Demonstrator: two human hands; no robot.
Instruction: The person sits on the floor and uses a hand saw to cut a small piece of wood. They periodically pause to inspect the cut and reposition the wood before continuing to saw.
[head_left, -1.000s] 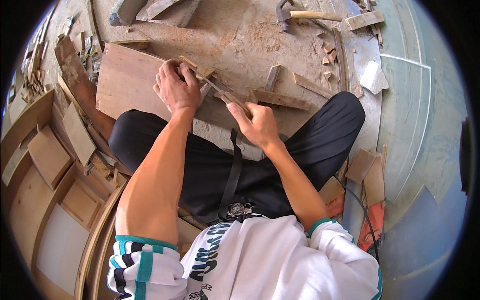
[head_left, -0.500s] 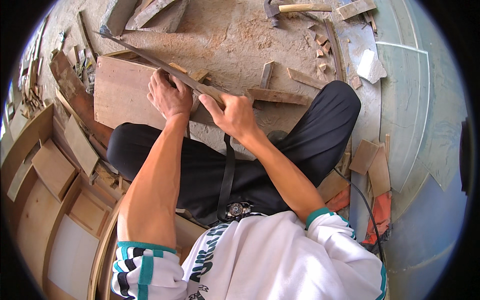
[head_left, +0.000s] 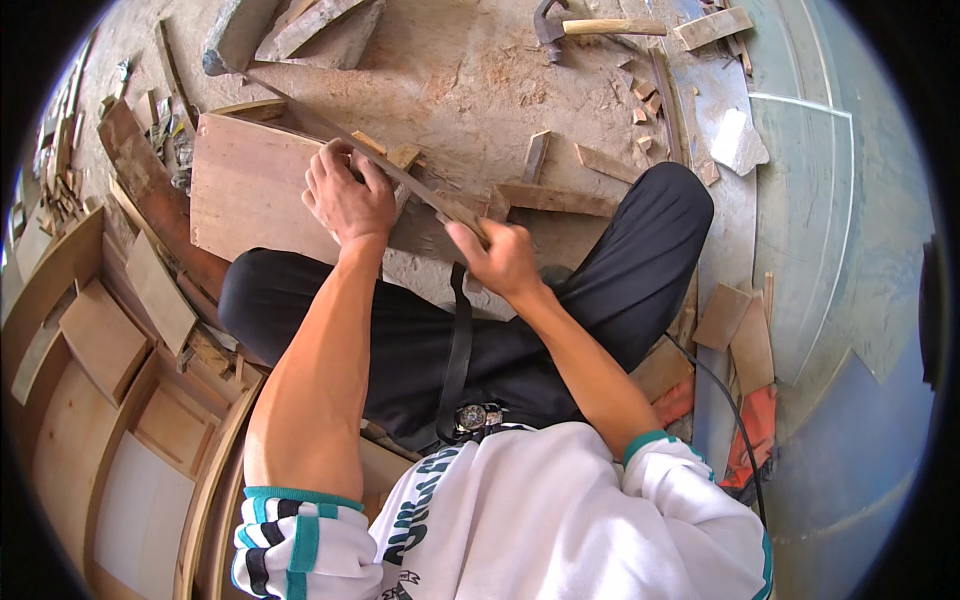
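A hand saw (head_left: pixel 385 165) with a long thin blade slants from the far left down to my right hand (head_left: pixel 498 258). That hand is closed round its wooden handle. Close beside the blade, my left hand (head_left: pixel 352 200) is curled, its fingertips bent down against a piece of wood (head_left: pixel 403 158) that shows partly past the blade. A wide wooden board (head_left: pixel 250 180), like the side of a box, lies under and left of my left hand. Where the saw's teeth meet the wood is hidden by the blade and my fingers.
A hammer (head_left: pixel 600 27) lies on the floor at the far side, near small wood offcuts (head_left: pixel 645 100). Curved wooden frames (head_left: pixel 90 430) stand at the left. Glass sheets (head_left: pixel 800 200) lie at the right, and a black cable (head_left: pixel 735 400) runs beside my knee.
My right hand has pulled the saw back toward me and to the right. My left hand has shifted slightly right, still curled at the wood.
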